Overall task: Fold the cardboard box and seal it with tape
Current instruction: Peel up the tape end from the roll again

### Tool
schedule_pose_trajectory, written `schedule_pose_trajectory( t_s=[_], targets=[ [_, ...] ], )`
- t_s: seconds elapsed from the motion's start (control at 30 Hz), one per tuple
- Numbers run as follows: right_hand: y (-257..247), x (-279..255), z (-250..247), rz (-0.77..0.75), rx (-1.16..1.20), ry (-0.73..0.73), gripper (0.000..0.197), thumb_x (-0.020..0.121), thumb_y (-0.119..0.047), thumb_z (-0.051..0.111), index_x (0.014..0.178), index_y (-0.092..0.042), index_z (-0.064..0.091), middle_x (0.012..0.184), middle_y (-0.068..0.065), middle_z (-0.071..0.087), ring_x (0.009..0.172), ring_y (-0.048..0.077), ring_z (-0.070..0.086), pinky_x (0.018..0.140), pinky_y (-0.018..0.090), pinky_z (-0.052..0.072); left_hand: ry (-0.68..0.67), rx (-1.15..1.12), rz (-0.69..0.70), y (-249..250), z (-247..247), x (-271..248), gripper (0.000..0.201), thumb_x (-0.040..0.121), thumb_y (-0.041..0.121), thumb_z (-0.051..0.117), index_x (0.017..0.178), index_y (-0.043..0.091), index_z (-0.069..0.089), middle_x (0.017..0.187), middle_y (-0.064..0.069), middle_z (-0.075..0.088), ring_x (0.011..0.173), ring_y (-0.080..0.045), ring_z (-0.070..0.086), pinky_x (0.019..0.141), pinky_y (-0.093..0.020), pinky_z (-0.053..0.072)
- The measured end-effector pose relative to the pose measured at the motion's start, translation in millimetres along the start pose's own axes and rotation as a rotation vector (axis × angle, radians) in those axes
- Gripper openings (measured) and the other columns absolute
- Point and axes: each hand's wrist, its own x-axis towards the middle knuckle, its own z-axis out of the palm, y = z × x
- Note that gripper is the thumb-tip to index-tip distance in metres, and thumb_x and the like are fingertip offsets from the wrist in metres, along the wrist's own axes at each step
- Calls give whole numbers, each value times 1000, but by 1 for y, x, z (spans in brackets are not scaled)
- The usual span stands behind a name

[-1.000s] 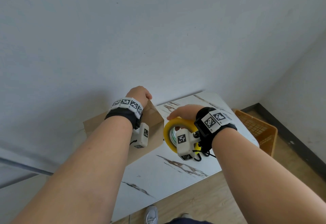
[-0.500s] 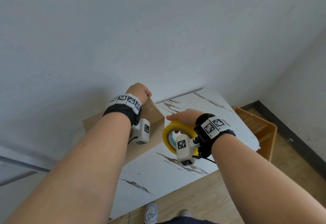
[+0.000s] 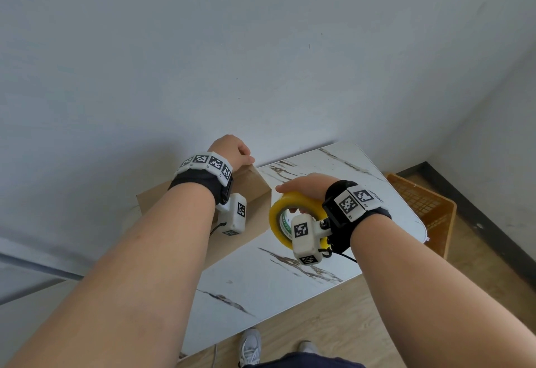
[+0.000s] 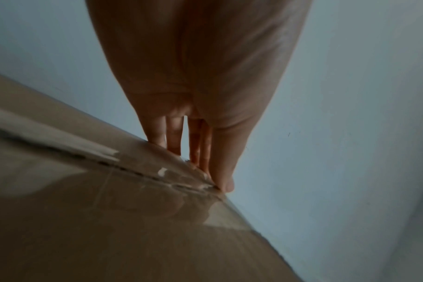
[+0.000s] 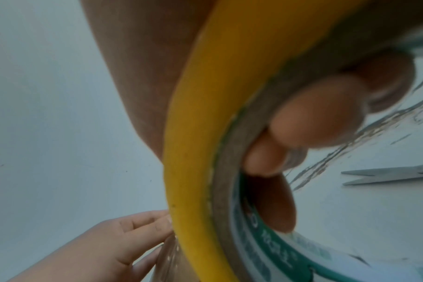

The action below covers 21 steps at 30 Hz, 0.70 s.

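Tape roll, hooked by right hand fingers, has drawn nearer off the cardboard box on the worktop; left hand fingers, straight, press the far edge. Strip probably being paid out; blurred.

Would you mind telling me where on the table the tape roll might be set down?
The marble tabletop is bare along its near edge, below the tape roll in the right hand. The far left is crowded: cardboard box under the left hand. Scissors lie further right.
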Motion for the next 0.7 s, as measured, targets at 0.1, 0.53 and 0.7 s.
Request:
schedule_pose_trajectory(
  t_s=[0.1, 0.53, 0.7],
  targets=[
    [-4, -3, -6, -18, 18, -14, 41, 90, -49, 56, 78, -10, 64, 75, 6, 65, 65, 21, 58, 64, 29, 47, -15, -5, 3, 1, -1, 0, 25, 87, 27, 66, 107, 13, 70, 120, -3, 65, 109, -21, 59, 90, -28, 43],
    [3, 8, 13, -5, 154, -130, 19, 93, -27, 58, 78, -16, 52, 83, 2, 54, 68, 13, 51, 61, 24, 47, -3, 2, 7, -1, 1, -4, 29, 86, 26, 66, 112, 12, 68, 123, -5, 63, 113, -22, 58, 97, -32, 43],
    [24, 16, 23, 59, 6, -27, 44, 89, -52, 55, 81, -10, 64, 70, 4, 63, 56, 17, 57, 53, 27, 48, 4, 19, 19, -2, 4, -7, 32, 89, 26, 63, 118, 11, 64, 127, -5, 58, 115, -21, 56, 96, -29, 41]
  ],
)
